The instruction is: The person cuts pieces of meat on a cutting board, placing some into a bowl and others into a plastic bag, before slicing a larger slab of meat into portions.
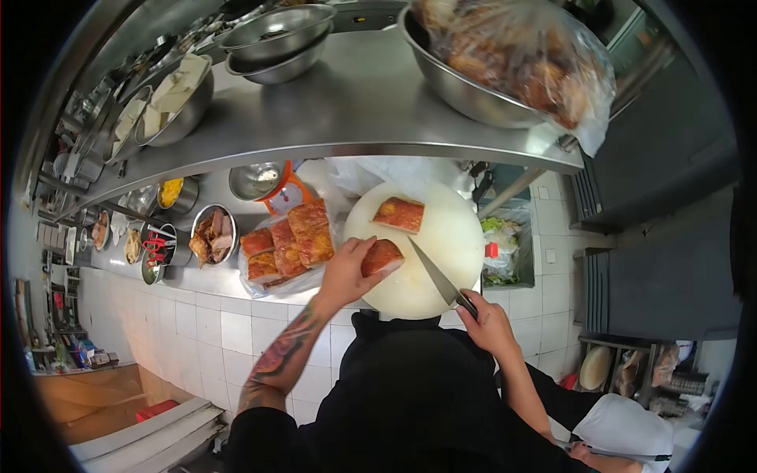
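Observation:
On a round white cutting board [453,229], my left hand [347,272] has its fingers around a piece of crispy roast pork [383,258]. My right hand [487,322] grips the black handle of a kitchen knife [434,271]. The blade lies low over the board, its tip pointing up and left, a little right of the held pork and apart from it. Farther up the board rests a second block of roast pork [398,214], skin side showing. To the left, several browned pork slabs [300,239] sit on clear plastic.
A steel shelf [355,102] spans above the counter, bearing a bowl [473,98] of bagged meat. Left of the slabs stand a bowl of meat [214,235] and an orange scale [290,194]. A bin [509,244] with greens is at right. A co-worker's sleeve [623,422] shows lower right.

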`<state>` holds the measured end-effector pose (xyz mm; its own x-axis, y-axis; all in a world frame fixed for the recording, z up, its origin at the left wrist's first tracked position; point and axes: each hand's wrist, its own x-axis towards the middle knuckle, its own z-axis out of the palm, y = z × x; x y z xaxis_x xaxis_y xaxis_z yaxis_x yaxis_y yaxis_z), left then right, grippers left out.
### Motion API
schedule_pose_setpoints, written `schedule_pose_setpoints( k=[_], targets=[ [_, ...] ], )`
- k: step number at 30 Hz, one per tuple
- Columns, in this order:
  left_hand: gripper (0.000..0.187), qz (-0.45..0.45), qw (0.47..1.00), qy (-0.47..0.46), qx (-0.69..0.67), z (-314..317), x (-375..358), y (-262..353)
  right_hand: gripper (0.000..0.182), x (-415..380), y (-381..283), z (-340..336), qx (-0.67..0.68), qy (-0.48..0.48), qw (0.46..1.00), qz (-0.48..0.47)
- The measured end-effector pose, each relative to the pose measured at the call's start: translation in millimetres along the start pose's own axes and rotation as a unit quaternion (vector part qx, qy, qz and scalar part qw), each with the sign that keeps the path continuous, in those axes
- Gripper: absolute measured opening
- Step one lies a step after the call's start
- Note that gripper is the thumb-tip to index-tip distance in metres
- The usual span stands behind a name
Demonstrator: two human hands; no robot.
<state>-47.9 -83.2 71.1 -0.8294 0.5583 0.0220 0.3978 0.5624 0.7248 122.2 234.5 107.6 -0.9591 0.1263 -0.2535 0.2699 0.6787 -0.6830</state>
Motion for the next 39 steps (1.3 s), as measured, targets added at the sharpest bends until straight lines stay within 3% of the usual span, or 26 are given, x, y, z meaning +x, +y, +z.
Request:
schedule_pose_setpoints(
  k=[2,3,6,7,10,12,14,17,19,24,39],
  targets=[
    [0.074,0.042,0.987,0.107,0.114,38.1,-1.2,-4.7,0.039,2.2,4.5,-2.9,-0.046,-0.017,0.998,-0.044],
    [0.074,0.042,0.987,0.104,0.113,42.2,-1.2,-3.6,0.039,3.0,4.9,-5.2,-0.046,-0.017,0.998,-0.041],
    [0.068,0.028,0.984,0.174,-0.021,45.5,-6.9,-25.6,0.040,2.8,-0.7,-10.6,-0.093,-0.049,0.993,-0.045],
    [0.066,-0.031,0.977,0.178,-0.115,42.8,-5.8,-31.2,0.041,2.6,-5.6,-12.9,-0.087,-0.042,0.993,-0.060],
    [0.062,-0.099,0.981,0.134,-0.102,30.9,-5.6,-33.6,0.042,3.7,-21.1,-10.6,-0.058,-0.031,0.994,-0.085],
    [0.059,0.037,0.991,0.122,0.041,38.7,-4.3,-29.1,0.042,4.0,-27.5,-8.7,-0.038,-0.021,0.995,-0.094],
    [0.055,0.041,0.989,0.129,0.057,42.7,-8.5,-2.5,0.042,4.1,-29.8,-9.9,-0.049,-0.002,0.989,-0.137],
    [0.053,0.012,0.991,0.128,0.043,61.1,-19.5,23.4,0.042,-1.9,-33.0,-18.5,-0.075,-0.026,0.989,-0.122],
    [0.055,0.049,0.980,0.170,0.091,72.7,-23.7,26.7,0.042,-10.9,-28.4,-22.7,-0.079,-0.028,0.989,-0.125],
    [0.063,0.046,0.980,0.151,0.120,91.9,-32.0,37.2,0.042,-36.9,-24.9,-36.9,-0.085,-0.026,0.987,-0.135],
    [0.053,0.026,0.978,0.172,0.118,100.2,-28.4,37.0,0.035,-56.8,-45.7,-53.2,-0.177,-0.079,0.977,-0.084]
  ],
)
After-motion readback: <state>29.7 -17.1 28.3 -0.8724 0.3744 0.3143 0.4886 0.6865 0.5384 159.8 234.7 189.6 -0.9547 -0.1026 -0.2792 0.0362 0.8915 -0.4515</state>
